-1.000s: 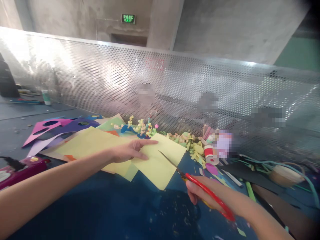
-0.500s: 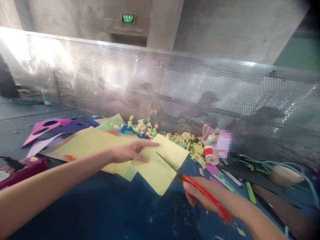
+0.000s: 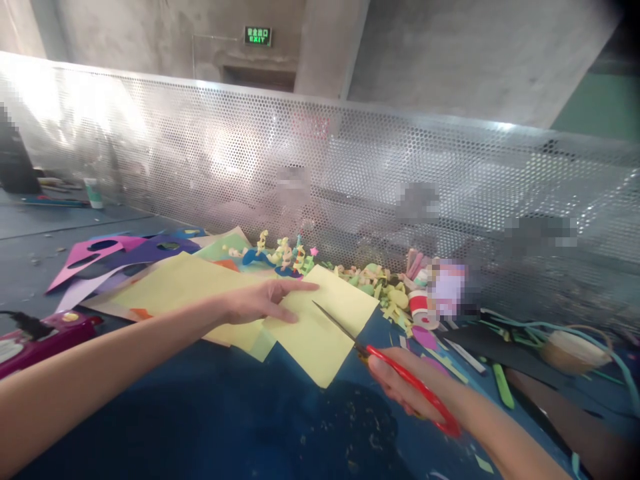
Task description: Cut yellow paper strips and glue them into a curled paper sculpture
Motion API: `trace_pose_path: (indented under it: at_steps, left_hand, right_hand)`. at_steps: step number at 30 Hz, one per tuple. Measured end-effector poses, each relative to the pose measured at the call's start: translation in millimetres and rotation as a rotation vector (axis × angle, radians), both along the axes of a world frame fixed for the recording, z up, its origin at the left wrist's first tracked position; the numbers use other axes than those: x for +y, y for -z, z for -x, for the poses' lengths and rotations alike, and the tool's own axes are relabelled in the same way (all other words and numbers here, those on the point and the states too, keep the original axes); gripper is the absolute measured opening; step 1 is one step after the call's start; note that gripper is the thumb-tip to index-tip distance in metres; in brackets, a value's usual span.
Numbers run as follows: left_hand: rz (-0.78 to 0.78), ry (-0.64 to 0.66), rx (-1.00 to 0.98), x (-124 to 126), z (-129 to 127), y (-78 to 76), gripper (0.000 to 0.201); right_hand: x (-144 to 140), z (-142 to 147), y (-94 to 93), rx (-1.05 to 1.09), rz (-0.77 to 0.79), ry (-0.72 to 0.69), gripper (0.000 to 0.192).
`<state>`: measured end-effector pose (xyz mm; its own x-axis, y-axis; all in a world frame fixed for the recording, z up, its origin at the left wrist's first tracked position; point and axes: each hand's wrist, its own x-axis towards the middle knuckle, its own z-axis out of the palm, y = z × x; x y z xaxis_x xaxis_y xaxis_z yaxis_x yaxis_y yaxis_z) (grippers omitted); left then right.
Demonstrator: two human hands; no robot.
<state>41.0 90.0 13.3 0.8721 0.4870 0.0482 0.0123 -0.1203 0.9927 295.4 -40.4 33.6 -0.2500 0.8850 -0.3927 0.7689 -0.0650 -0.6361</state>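
Observation:
A pale yellow sheet of paper (image 3: 325, 347) is in front of me, its near corner over the blue tabletop. My left hand (image 3: 260, 300) is on its left side, with index finger and thumb spread across the top face; the other fingers are mostly hidden. My right hand (image 3: 400, 380) grips red-handled scissors (image 3: 415, 380) at the sheet's right edge. One dark blade shows above the paper, pointing toward my left fingertips; the other blade is hidden. More yellow paper (image 3: 170, 287) extends beneath and beyond my left forearm.
Yellow scraps (image 3: 395, 297) and small paper figures (image 3: 285, 253) lie along the perforated metal screen (image 3: 200, 147). A red-and-white roll (image 3: 420, 308) and green cutter (image 3: 503, 387) are at right. Purple cut sheets (image 3: 155, 253) and a magenta power strip (image 3: 50, 337) are at left.
The fingers of my right hand have shifted slightly on the scissors' handles, and the handle end has risen a little. My left hand and the sheet are nearly still.

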Motion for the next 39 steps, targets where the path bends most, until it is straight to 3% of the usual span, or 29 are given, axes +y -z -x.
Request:
trace_pose_path:
  at_steps: [12,18,26,34,39]
  left_hand:
    - [-0.108,-0.038,0.035,0.2,1.7,-3.5,0.065]
    - [-0.134,-0.015,0.057,-1.1,2.1,-6.0,0.067]
    - [-0.082,0.061,0.055,-3.5,-0.3,-3.6,0.068]
    - [-0.057,0.09,0.06,-9.6,-3.2,-5.4,0.073]
    - [-0.048,0.099,0.049,-8.7,-2.6,-6.5,0.073]
  right_hand:
    - [8.4,-7.9,13.4,0.001,-0.151,-0.053,0.057]
    - [7.1,-8.8,12.9,0.013,-0.062,0.026,0.052]
    - [-5.6,-4.3,-4.8,-0.031,-0.151,-0.216,0.054]
    - [-4.6,2.2,-1.8,-0.017,-0.13,-0.231,0.061]
    - [-1.4,2.5,5.1,0.007,-0.136,-0.138,0.057]
